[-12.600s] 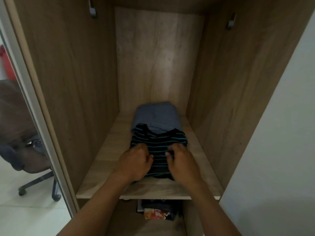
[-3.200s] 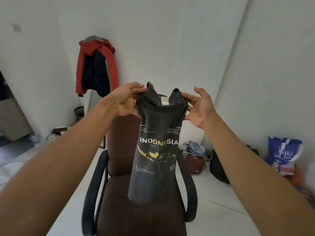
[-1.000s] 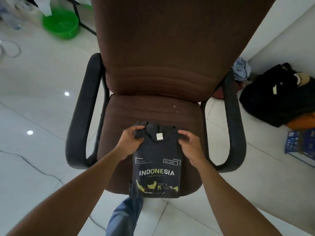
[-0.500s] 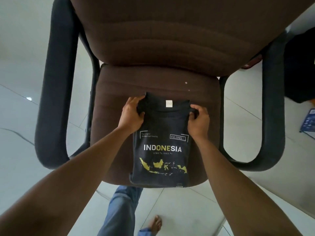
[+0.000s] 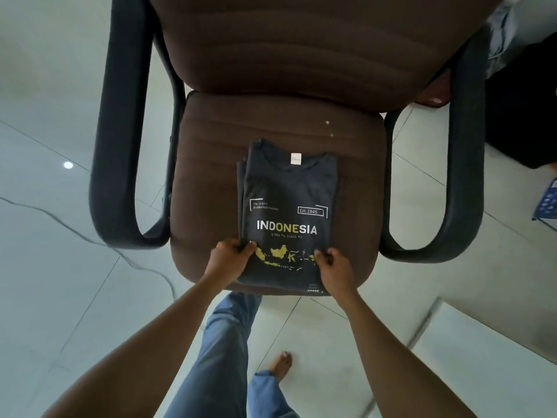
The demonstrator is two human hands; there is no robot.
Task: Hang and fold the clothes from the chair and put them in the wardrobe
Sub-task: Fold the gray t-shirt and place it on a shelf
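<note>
A dark grey T-shirt (image 5: pixel 287 191) printed with "INDONESIA" and a yellow map lies flat on the seat of the brown office chair (image 5: pixel 217 140), folded into a narrow strip with its collar toward the backrest. My left hand (image 5: pixel 230 256) pinches the shirt's left edge near its lower part. On the opposite edge, at the same height, my right hand (image 5: pixel 331 263) grips the fabric. The shirt's bottom hem reaches the seat's front edge.
Black armrests (image 5: pixel 120 146) flank the seat on both sides. A black bag (image 5: pixel 524 116) sits on the white tiled floor at the right, with a blue item (image 5: pixel 547 200) beside it. A cable (image 5: pixel 90 236) runs across the floor at the left. My jeans-clad legs and bare foot (image 5: pixel 281 365) stand below the seat.
Both hands have let go of the shirt's shoulders and slid down its sides to grip near the lower part. The shirt now lies flat on the seat.
</note>
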